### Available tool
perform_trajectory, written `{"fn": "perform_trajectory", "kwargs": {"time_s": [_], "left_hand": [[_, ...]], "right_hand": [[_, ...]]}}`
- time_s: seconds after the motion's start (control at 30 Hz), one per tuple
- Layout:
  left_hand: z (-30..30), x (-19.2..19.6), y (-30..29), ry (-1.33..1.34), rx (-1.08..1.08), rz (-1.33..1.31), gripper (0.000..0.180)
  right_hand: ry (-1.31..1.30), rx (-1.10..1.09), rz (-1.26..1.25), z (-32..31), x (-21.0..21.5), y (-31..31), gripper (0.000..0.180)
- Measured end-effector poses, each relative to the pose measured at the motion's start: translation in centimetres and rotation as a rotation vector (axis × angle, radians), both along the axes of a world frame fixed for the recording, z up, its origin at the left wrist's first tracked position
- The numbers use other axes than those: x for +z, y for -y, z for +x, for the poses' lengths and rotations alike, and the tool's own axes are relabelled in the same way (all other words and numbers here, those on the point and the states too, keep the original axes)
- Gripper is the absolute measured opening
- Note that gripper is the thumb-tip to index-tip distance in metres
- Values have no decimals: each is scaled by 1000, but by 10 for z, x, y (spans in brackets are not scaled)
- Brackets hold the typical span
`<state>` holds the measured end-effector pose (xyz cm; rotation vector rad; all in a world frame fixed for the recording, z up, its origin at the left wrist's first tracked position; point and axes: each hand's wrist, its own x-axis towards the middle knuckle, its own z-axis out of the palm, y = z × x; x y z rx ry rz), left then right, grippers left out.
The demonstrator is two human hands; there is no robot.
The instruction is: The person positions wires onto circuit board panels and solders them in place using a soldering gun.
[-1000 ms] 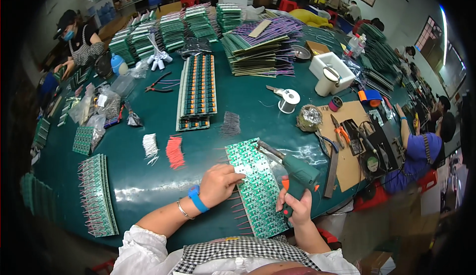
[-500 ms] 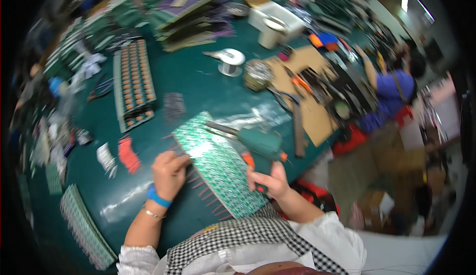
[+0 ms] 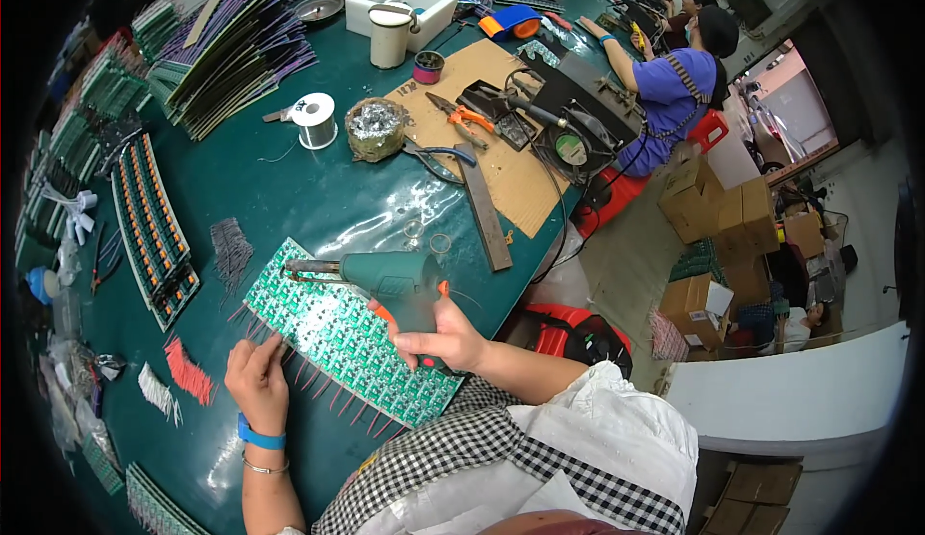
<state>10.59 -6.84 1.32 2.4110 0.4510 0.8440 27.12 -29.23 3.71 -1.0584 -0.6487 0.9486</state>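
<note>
Along the left edge of the circuit-board panel (image 3: pixel 337 337), I have my left hand (image 3: pixel 256 376) raised, fingers bent and bunched near the pink wires (image 3: pixel 337 397); I can't tell whether they pinch one. At the panel's right side, my right hand (image 3: pixel 445 340) grips a green soldering gun (image 3: pixel 390 270), thumb across its handle, nozzle pointing left over the panel's far end. The panel lies slanted on the green tabletop (image 3: pixel 318 198). Left of it sit thin red pieces (image 3: pixel 189 371); beyond it, a wire spool (image 3: pixel 315 122).

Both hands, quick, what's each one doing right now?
Left hand: curled at the circuit board; whether it grips anything can't be told.
Right hand: closed, holding the green gun-shaped tool.
</note>
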Motion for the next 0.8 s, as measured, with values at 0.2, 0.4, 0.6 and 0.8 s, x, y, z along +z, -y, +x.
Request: {"fn": "perform_trajectory", "kwargs": {"time_s": [0.2, 0.4, 0.6, 0.8], "left_hand": [[-1, 1, 1, 16, -2, 13, 20], [1, 2, 3, 33, -9, 27, 20], [3, 3, 5, 47, -18, 31, 18], [3, 1, 4, 36, -20, 37, 18]], "right_hand": [[19, 15, 1, -1, -1, -1, 53], [-2, 3, 21, -3, -10, -1, 52], [-11, -17, 30, -1, -18, -1, 51], [-21, -12, 33, -3, -24, -4, 53]]}}
